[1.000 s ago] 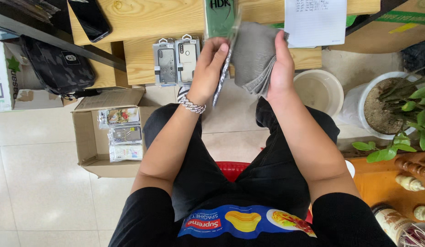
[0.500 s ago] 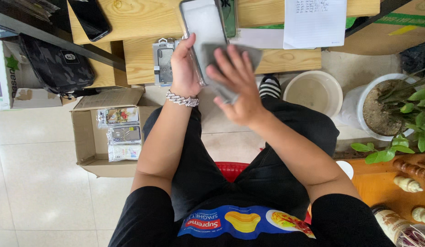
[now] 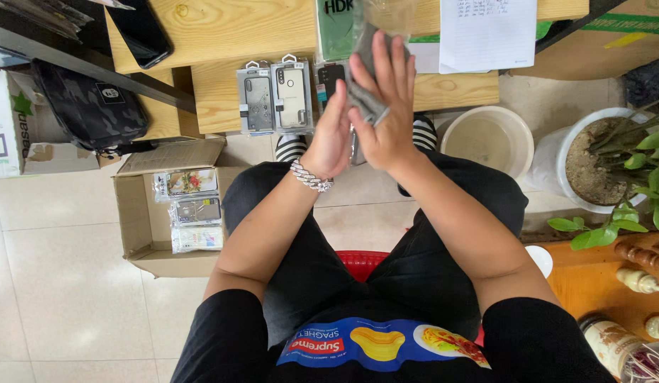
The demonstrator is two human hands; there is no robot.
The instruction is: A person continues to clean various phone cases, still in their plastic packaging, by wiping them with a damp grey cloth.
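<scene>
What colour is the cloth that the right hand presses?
The cloth is grey, plain without pattern; it shows best in the head view, under the right hand.

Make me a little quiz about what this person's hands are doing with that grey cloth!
1. True or false: the right hand presses a grey cloth against something held between both hands.
2. Which wrist wears the silver bracelet? A) left B) right C) neither
3. Fill in: the open cardboard box on the floor holds packaged phone ____.

Key:
1. True; the left hand backs it from the other side, and the thing between is mostly hidden.
2. A
3. cases, like the two packaged cases on the wooden bench.
</scene>
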